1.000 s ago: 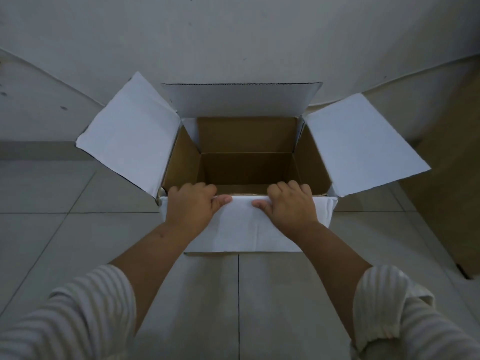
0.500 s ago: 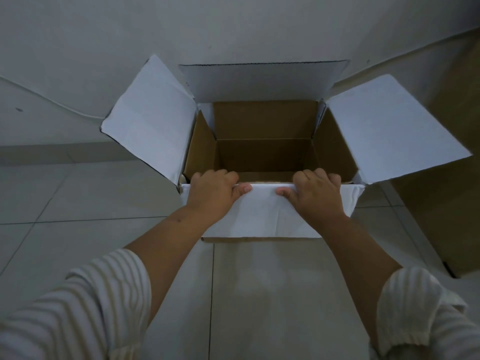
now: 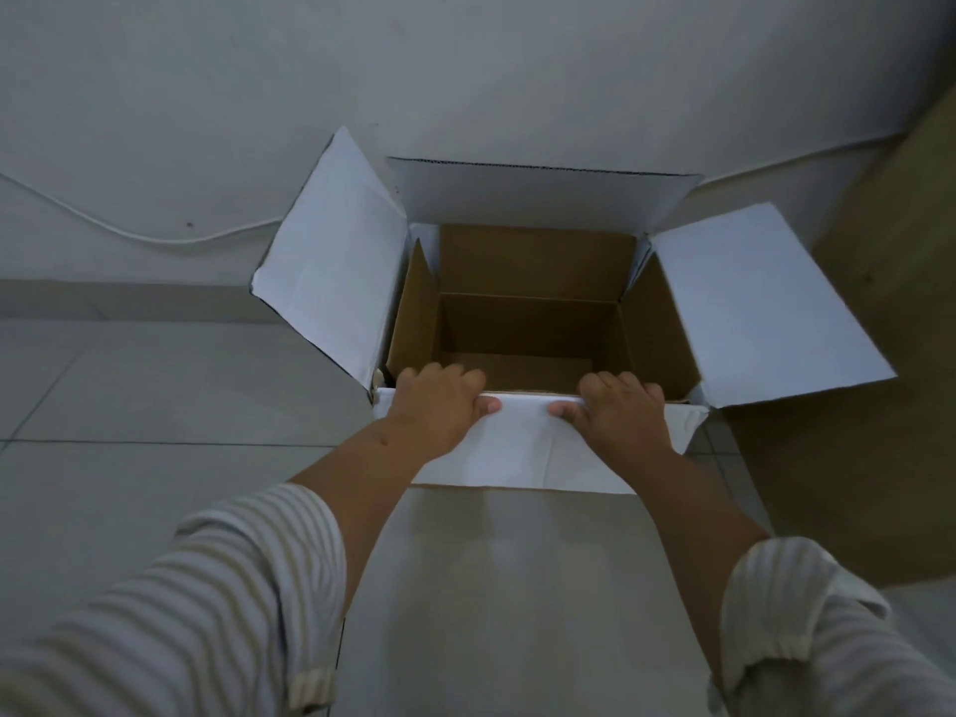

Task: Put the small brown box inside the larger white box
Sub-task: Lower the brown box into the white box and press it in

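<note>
We saw a larger white box (image 3: 765, 302) that stood on the tiled floor (image 3: 155, 395), close to a pale wall (image 3: 465, 69). All four of its flaps were open: the left one and the right one spread outward, the far one leaned back toward the wall, and the near one hung down over the front side. The inside of the box was brown cardboard, and we could see no object lying in it. The left hand (image 3: 439, 406) rested on the near edge of the box, with its fingers curled over the rim into the opening and its thumb lying flat on the white near flap (image 3: 522, 447). The right hand (image 3: 621, 411) did the same thing just beside it, so the two thumbs pointed toward each other with a small part of the flap between them. Each grip was therefore clenched on the near flap at the rim, pressing it down. Both forearms were bare, and the striped sleeves (image 3: 207, 613) were pushed up near the elbows. A thin white cable (image 3: 129, 232) ran along the bottom of the wall at the left. At the right side, a brown surface (image 3: 879, 458) stood close to the box; we could not tell what it was. The small brown box was not visible anywhere in the view.
</note>
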Demonstrator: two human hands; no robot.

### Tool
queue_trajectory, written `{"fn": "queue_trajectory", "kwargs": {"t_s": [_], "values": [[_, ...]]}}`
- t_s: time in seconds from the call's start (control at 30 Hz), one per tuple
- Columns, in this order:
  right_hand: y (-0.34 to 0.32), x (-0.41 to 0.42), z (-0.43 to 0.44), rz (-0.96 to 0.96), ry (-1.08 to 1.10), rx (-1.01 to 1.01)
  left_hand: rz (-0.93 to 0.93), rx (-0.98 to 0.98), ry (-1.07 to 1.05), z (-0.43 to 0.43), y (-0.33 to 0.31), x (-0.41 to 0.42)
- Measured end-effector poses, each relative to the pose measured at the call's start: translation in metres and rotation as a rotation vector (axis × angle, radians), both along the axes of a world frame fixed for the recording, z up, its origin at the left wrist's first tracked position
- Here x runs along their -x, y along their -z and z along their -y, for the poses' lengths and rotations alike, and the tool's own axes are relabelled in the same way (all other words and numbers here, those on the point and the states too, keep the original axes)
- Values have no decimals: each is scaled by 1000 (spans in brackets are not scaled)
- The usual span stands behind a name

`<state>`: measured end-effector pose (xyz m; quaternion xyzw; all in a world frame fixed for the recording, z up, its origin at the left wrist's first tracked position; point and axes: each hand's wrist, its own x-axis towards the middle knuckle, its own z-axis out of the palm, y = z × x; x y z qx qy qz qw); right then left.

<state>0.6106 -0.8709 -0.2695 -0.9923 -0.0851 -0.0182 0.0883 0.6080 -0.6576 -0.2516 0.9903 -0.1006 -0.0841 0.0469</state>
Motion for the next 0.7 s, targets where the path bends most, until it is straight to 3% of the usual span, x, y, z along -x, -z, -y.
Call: {"fn": "queue_trajectory", "kwargs": {"t_s": [0.13,0.2,0.43,0.7], "values": [[-3,1,-1,-20,-29,55,-3,21,37,-4,-1,-5],[-10,3,-5,-30,69,93,17,44,124,-7,-4,-18],[-11,4,-25,-81,94,103,42,81,72,-11,2,-6],[-2,-10,24,-38,21,81,68,59,63,29,4,-16]]}}
